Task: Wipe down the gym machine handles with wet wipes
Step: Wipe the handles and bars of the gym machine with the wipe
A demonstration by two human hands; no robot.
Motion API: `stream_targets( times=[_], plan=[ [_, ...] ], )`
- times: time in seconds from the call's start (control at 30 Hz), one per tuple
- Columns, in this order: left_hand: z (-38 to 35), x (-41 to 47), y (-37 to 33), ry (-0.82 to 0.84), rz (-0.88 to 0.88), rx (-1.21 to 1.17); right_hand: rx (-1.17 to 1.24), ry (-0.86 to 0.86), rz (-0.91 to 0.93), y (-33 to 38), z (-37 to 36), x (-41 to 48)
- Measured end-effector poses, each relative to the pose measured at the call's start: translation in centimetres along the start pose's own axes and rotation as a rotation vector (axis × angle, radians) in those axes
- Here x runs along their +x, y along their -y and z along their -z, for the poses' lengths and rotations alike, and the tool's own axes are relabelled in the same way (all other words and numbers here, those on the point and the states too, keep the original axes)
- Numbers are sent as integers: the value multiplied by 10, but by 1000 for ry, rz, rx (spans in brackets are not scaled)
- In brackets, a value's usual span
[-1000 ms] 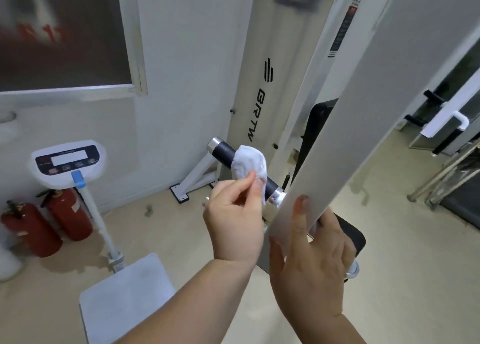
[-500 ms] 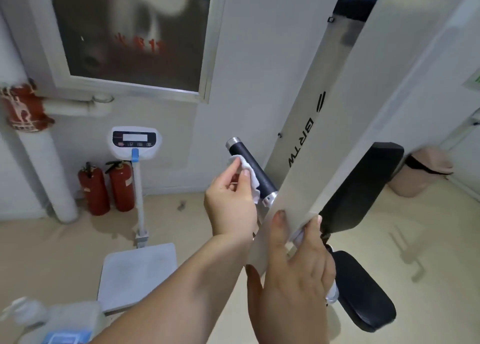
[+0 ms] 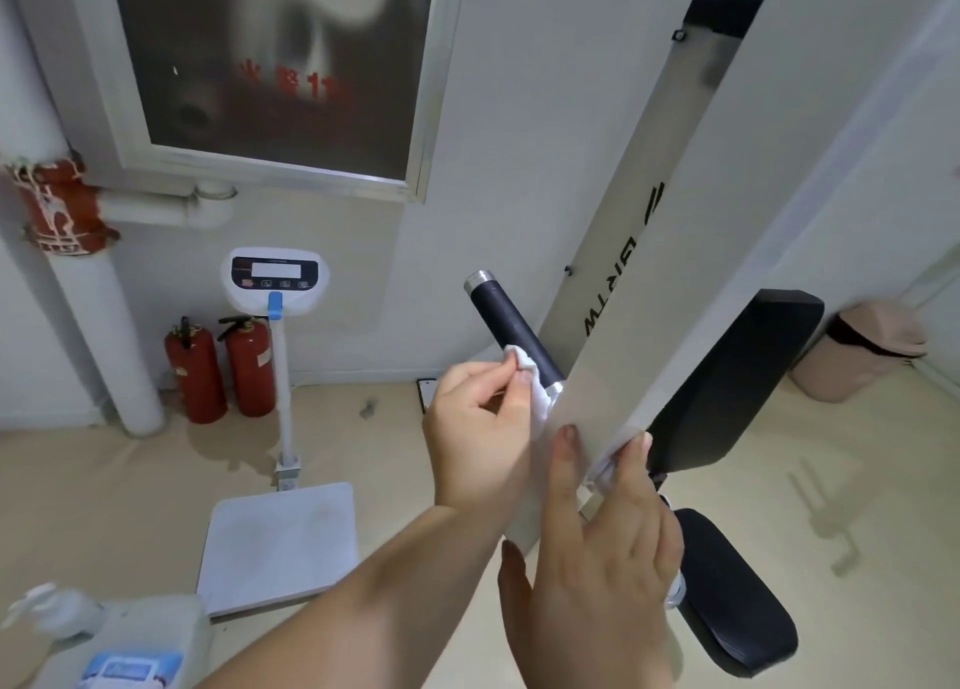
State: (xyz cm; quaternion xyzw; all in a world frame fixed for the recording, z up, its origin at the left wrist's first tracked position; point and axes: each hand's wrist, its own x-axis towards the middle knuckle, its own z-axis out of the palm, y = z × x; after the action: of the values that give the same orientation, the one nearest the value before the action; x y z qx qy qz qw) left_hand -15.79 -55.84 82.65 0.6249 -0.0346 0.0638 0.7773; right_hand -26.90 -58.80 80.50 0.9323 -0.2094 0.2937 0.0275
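Note:
A black handle with a silver end cap sticks out up-left from the white machine arm. My left hand pinches a crumpled white wet wipe against the handle's lower end, close to where it joins the arm. My right hand grips the white arm lower down, thumb on the front face and fingers curled round its far edge. Most of the handle above the wipe is bare.
Black back pad and seat pad lie right of the arm. A white standing scale and two red fire extinguishers stand at left by the wall. A pink bin sits far right; a plastic bottle at lower left.
My left hand has slid the wipe down the handle from near its middle to its base. My right hand keeps its grip on the white arm. The view tilted up.

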Motion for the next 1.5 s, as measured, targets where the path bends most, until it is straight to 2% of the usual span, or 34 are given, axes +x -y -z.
stream_targets(
  times=[0.23,0.4,0.47,0.57,0.67,0.73,0.83,0.97,1.03,1.13,1.23,1.37,1.43,1.5],
  plan=[
    [-16,66,-8,-218,62,-116,-31,25,26,3,-1,3],
    [-20,82,-1,-308,101,-242,-50,66,26,4,0,0],
    [-21,70,2,-284,99,-244,-51,66,25,3,0,-1],
    [-17,40,10,-154,112,-140,-63,66,17,1,0,-1],
    [-13,14,7,-40,183,-197,-60,39,11,-3,0,1],
    [-13,10,3,-35,227,-211,-65,30,15,-5,-1,2],
    [-16,25,-2,-67,197,-202,-71,42,29,-6,0,2],
    [-22,70,-15,-235,173,-198,-72,78,36,-2,2,2],
    [-23,85,-17,-265,176,-219,-67,82,34,0,1,1],
    [-24,75,-7,-237,137,-167,-50,67,12,1,0,0],
    [-21,39,2,-126,127,-117,-61,41,13,-2,-2,0],
    [-14,-2,3,14,207,-199,-42,-22,21,-5,-2,2],
    [-14,-1,2,13,211,-213,-42,-13,29,-7,-1,2],
    [-16,17,1,-56,196,-184,-60,37,51,-8,0,0]
  ],
)
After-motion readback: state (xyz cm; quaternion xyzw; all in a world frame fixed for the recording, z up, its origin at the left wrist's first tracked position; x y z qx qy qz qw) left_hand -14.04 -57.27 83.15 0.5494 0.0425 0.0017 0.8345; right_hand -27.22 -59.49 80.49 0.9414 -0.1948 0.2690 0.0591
